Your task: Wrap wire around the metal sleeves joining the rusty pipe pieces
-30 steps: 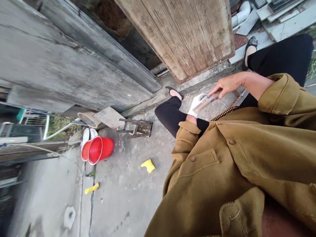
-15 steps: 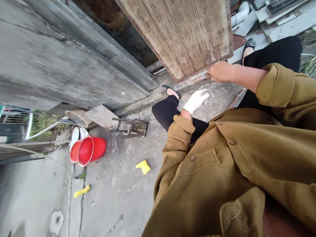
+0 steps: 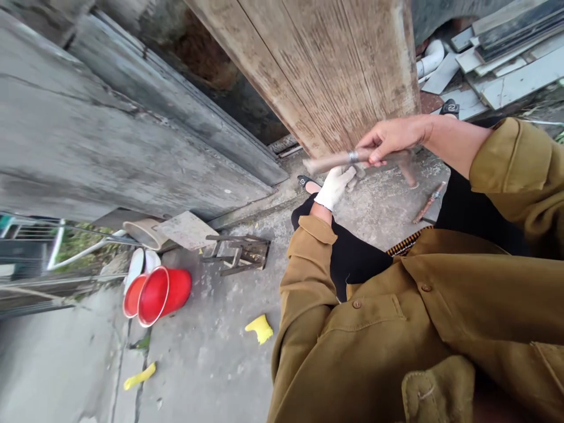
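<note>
My right hand (image 3: 390, 141), bare, closes around a brown wooden stick (image 3: 326, 163) with shiny wire wound round it and a short branch at its right end. Motion smears the stick. Just below it, my left hand (image 3: 332, 188) wears a white glove with its fingers curled. Something greyish shows at those fingertips, but I cannot make out what it is. A worn plank panel (image 3: 343, 64) stands tilted in front of me, its lower edge behind the stick. A second brown stick (image 3: 428, 204) with a metal-looking band lies on the concrete between my legs.
Red buckets (image 3: 176, 291) lie on their sides at the left. A small wooden stool (image 3: 247, 252) lies near the grey plank wall (image 3: 132, 141). Yellow pieces (image 3: 261, 329) are on the concrete. Stacked boards (image 3: 515, 76) and a white pipe (image 3: 432, 59) sit at upper right.
My right hand has come away from the panel's lower edge, and the stick now lies across in front of the panel. My gloved left hand has moved slightly left. The view has shifted.
</note>
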Available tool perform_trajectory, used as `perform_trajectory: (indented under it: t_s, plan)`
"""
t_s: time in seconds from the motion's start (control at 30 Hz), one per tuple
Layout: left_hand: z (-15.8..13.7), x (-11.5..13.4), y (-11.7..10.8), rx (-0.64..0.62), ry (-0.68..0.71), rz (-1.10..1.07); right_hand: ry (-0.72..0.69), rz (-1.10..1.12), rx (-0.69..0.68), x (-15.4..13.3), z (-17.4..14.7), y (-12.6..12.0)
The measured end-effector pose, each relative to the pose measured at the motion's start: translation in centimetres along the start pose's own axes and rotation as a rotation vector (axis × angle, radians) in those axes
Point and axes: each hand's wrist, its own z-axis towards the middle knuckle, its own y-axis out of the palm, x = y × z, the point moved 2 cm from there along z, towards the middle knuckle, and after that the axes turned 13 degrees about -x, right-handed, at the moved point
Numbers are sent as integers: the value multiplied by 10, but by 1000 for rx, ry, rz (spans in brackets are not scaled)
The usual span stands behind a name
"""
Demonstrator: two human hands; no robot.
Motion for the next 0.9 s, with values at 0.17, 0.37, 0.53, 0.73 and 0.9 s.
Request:
perform_trajectory:
  t_s: [0.17, 0.37, 0.53, 0.73, 0.9]
  plan:
    - [21, 3, -17, -131, 25, -74, 166, -7, 284, 7, 31, -24]
    - [45, -16, -27, -225, -23, 185, 334, -423, 120, 40, 56, -16]
    - [42, -20, -17, -402, 34, 231, 158, -202, -449, 56, 39, -7]
    - [24, -17, -25, -389, 22, 191, 85, 68, -529, 66, 36, -12]
    - [19, -19, -29, -293, 34, 631, 304, -48, -572, 72, 50, 9]
